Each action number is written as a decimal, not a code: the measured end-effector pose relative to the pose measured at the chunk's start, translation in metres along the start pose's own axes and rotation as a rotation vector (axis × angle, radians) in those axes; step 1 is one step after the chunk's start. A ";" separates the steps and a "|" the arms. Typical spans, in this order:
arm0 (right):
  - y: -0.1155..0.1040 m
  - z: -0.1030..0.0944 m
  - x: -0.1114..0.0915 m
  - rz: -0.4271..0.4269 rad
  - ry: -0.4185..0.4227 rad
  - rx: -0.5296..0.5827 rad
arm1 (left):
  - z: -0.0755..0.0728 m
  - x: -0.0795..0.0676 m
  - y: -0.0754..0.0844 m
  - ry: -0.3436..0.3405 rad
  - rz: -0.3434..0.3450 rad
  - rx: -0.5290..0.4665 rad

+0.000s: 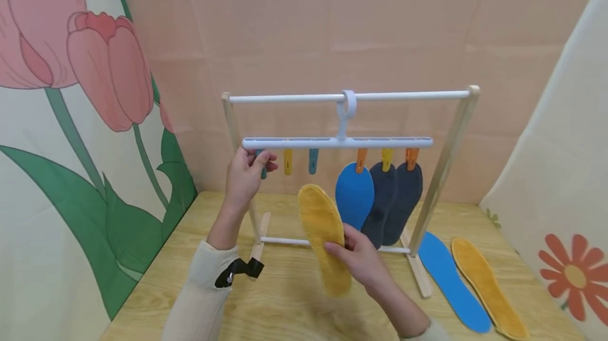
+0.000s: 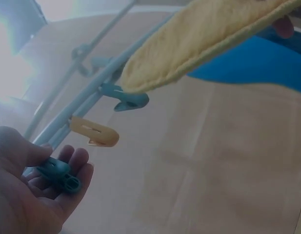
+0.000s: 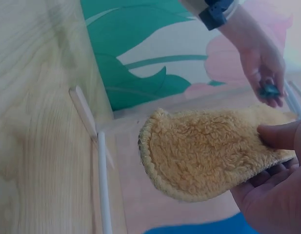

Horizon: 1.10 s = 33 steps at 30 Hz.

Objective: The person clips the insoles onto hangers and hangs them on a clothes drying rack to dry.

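At the left end of the white hanger bar [image 1: 294, 143], my left hand [image 1: 244, 174] pinches a teal clothespin [image 2: 55, 170] between thumb and fingers. My right hand [image 1: 363, 256] grips a fuzzy yellow insole [image 1: 317, 219] by its edge, thumb on the near face, and holds it upright below the bar. A yellow clothespin [image 1: 287, 161] and another teal clothespin [image 1: 313, 161] hang with nothing in them. Right of these, an orange clothespin [image 1: 361, 160] holds a blue insole [image 1: 353, 196], and two more clips hold dark insoles [image 1: 402, 204].
A wooden stand with a white top rod [image 1: 404, 95] carries the hanger by its hook [image 1: 349, 106]. On the table at right lie a flat blue insole [image 1: 453, 280] and a yellow insole [image 1: 489, 288]. The stand's right foot [image 1: 420, 275] is beside them.
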State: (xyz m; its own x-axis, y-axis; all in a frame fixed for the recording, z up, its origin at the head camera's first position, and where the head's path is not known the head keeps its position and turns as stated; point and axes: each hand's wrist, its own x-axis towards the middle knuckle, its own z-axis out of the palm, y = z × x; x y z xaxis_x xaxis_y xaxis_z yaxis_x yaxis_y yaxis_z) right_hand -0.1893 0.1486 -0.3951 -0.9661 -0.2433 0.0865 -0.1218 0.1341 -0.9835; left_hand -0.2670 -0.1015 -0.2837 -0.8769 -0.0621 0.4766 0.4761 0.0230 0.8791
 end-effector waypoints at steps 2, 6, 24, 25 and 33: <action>-0.001 0.006 0.004 -0.003 -0.011 0.001 | 0.000 0.000 0.000 -0.002 -0.003 -0.002; -0.002 0.017 0.009 -0.005 -0.030 0.007 | 0.000 -0.002 0.000 -0.006 -0.012 -0.005; -0.010 0.046 0.024 -0.019 0.004 -0.015 | 0.000 -0.003 -0.003 -0.003 -0.022 -0.015; -0.011 0.047 0.024 -0.016 0.006 -0.016 | 0.000 -0.002 -0.003 -0.002 -0.020 -0.012; -0.009 0.052 0.030 -0.027 -0.023 -0.030 | -0.001 -0.001 -0.003 0.001 -0.011 -0.006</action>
State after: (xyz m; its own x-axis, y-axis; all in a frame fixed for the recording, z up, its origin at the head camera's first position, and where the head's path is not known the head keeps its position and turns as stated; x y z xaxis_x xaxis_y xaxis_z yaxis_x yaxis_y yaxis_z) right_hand -0.2050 0.0905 -0.3924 -0.9570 -0.2689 0.1086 -0.1546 0.1563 -0.9755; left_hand -0.2669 -0.1022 -0.2868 -0.8823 -0.0629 0.4665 0.4665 0.0165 0.8844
